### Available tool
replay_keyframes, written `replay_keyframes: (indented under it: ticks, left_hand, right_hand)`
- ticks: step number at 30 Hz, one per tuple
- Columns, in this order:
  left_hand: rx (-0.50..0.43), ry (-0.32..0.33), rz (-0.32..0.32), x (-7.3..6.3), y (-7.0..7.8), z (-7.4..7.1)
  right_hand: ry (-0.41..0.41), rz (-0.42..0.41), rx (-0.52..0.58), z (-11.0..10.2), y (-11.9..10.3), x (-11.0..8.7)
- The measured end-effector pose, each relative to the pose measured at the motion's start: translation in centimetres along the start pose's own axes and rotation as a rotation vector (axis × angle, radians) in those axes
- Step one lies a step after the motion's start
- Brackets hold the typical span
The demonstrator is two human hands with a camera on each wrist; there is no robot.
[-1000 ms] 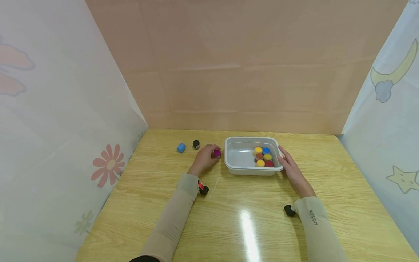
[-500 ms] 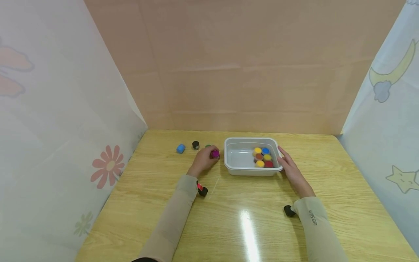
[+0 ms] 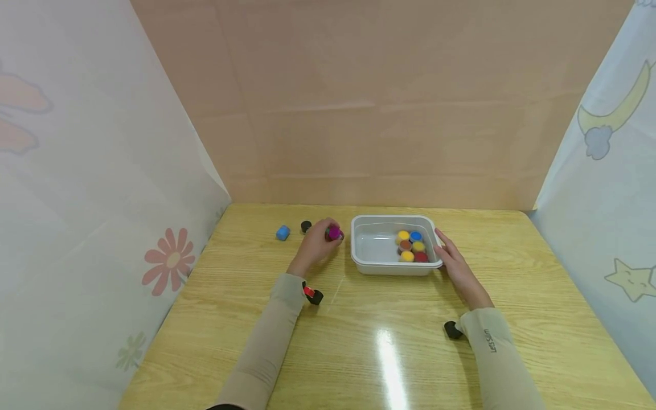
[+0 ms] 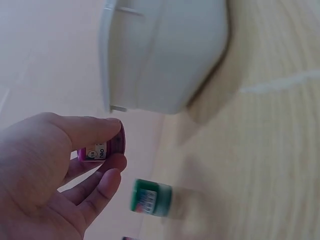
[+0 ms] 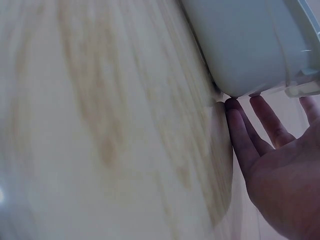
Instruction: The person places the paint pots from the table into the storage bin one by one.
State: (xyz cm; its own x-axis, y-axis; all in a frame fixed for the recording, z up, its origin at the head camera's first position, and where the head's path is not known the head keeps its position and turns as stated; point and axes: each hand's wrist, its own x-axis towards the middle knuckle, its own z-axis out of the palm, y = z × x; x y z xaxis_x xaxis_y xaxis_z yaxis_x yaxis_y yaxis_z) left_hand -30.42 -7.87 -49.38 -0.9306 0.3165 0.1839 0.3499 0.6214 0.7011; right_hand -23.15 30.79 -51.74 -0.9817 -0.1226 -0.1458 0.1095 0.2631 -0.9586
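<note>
My left hand pinches a small purple paint jar between thumb and fingers, to the left of the white plastic tub. In the left wrist view the jar is clear of the table, its label facing the camera. Close by stands a green paint jar, mostly hidden by the hand in the head view. My right hand rests its extended fingers against the tub's right end, fingertips at its wall. Inside the tub, several paint jars with yellow, blue, brown and red tops stand grouped at the right.
A black-lidded jar stands left of my left hand, and a blue jar lies farther left. The wooden table meets a tan backdrop behind, with patterned white sheets on both sides.
My left hand has moved slightly back and left with the purple jar, now overlapping the green and black-lidded jars in the head view. My right hand stays at the tub.
</note>
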Motion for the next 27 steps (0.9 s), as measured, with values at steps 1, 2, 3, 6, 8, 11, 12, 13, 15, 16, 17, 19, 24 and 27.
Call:
replay_keyframes:
  ticks: [1, 2, 3, 6, 8, 11, 12, 13, 15, 16, 17, 19, 24, 27]
  left_hand:
    - [-0.002, 0.003, 0.007, 0.0, 0.2, -0.1]
    - [-0.007, 0.004, 0.011, 0.0, 0.4, -0.3]
    - [-0.007, 0.005, 0.015, 0.1, 0.5, -0.4]
    - [-0.01, 0.009, 0.03, 0.2, 1.0, -0.7]
    - [-0.016, 0.01, 0.039, 0.2, 1.4, -0.9]
    - [-0.021, 0.012, 0.052, 0.2, 2.0, -1.1]
    - [-0.027, 0.013, 0.057, 0.2, 2.2, -1.2]
    - [-0.031, 0.014, 0.06, 0.2, 2.4, -1.2]
    - [-0.04, 0.017, 0.066, 0.2, 2.8, -1.3]
    - [-0.049, 0.018, 0.065, 0.2, 3.0, -1.3]
    - [-0.058, 0.017, 0.064, 0.2, 3.1, -1.3]
    - [-0.067, 0.018, 0.058, 0.2, 3.5, -1.2]
    - [-0.099, 0.022, 0.065, 0.4, 4.1, -1.0]
    - [-0.117, 0.021, 0.083, 0.4, 4.5, -0.7]
  right_hand:
    - [0.001, 0.001, -0.004, 0.0, 0.0, 0.0]
    - [0.002, 0.002, -0.005, 0.0, 0.1, 0.0]
    - [0.002, 0.001, -0.004, 0.0, 0.1, 0.0]
    - [0.005, -0.001, -0.01, 0.0, 0.1, 0.0]
    - [0.006, -0.002, -0.002, 0.0, 0.1, 0.0]
    - [0.006, -0.006, 0.003, 0.0, 0.1, 0.1]
    - [0.007, -0.006, 0.008, 0.0, 0.1, 0.1]
    - [0.007, -0.006, 0.009, 0.0, 0.1, 0.1]
    - [0.007, -0.006, 0.006, 0.0, 0.1, 0.0]
    - [0.007, -0.005, 0.005, 0.0, 0.1, 0.0]
    - [0.007, -0.005, 0.002, 0.0, 0.0, 0.0]
    - [0.007, -0.006, 0.0, 0.0, 0.0, 0.0]
    - [0.003, -0.017, -0.01, 0.1, 0.1, 0.1]
    - [0.002, -0.013, -0.006, 0.0, 0.1, 0.0]
